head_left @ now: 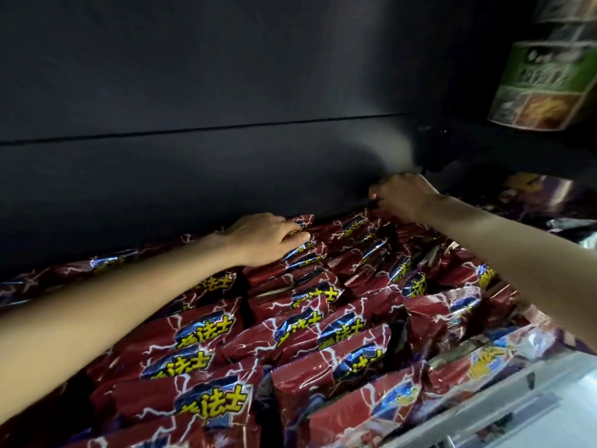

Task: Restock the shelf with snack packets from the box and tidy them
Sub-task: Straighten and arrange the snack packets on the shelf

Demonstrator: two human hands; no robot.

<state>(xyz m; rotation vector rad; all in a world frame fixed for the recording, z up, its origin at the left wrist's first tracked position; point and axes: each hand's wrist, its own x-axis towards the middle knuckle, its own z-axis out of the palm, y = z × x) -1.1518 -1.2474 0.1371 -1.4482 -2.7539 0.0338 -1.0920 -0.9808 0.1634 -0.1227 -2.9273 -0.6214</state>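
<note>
Snack packets (206,331) filling shelf (517,412), both hands (265,237) at back row.

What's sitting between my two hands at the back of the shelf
In the head view, only red snack packets fill the stretch between the left hand and the right hand, packed along the dark back wall.

We saw that the red snack packets (206,331) were glossy, crinkled plastic film that caught the light. The dark back wall (193,76) looked smooth and matt, and the pale shelf edge (517,405) had a smooth, slightly shiny finish like plastic.
</note>
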